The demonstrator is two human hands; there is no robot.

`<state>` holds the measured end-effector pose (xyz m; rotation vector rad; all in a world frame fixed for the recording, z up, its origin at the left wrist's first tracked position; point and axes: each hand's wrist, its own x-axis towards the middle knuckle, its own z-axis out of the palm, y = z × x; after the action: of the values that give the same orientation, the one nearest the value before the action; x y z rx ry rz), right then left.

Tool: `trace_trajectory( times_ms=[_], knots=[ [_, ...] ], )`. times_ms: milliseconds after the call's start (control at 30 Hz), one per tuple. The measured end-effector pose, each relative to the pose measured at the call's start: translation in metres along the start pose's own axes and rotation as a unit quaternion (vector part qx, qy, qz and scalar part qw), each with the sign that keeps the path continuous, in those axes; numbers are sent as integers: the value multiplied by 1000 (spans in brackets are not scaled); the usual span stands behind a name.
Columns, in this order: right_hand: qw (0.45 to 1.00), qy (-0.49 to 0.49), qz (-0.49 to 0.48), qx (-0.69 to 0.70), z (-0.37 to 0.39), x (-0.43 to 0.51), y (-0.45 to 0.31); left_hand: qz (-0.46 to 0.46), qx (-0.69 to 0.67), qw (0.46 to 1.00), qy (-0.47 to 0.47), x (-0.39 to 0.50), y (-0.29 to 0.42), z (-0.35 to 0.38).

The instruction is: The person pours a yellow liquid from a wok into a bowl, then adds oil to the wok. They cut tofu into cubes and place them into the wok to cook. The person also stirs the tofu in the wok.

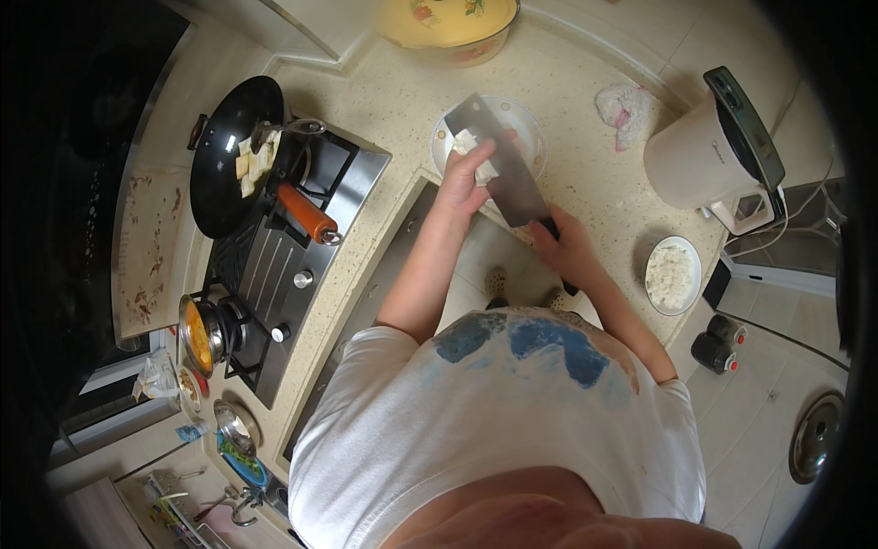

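Over a white plate (537,130) on the counter, my left hand (466,180) cups a white block of what looks like tofu (465,143). My thumb lies across the block, close to the cleaver blade (506,175). My right hand (566,247) grips the cleaver's black handle (551,226). The wide blade slants up and left beside the block, hiding part of the plate and some left-hand fingers. Whether the edge is into the block, I cannot tell.
Left, a black wok (226,171) with pale pieces (257,165) and a ladle (302,127) sits on the gas stove (357,178); its wooden handle (305,209) points my way. Right stand a bowl of rice (672,274) and an electric kettle (686,154). A lidded enamel basin (473,48) is behind.
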<state>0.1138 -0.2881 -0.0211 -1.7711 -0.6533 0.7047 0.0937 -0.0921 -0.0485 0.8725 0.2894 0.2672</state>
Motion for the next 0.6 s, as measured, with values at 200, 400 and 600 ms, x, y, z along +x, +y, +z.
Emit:
trace_trajectory(
  times_ms=[200, 400, 600],
  knots=[
    [957, -57, 140, 248, -20, 3, 0, -121, -128, 983, 40, -4, 8, -17],
    [940, -3, 149, 308, -33, 2, 5, -120, -177, 977, 8, -4, 12, -23],
    [979, 161, -33, -122, -54, -35, 18, -62, -31, 997, 38, -5, 20, -28]
  ],
)
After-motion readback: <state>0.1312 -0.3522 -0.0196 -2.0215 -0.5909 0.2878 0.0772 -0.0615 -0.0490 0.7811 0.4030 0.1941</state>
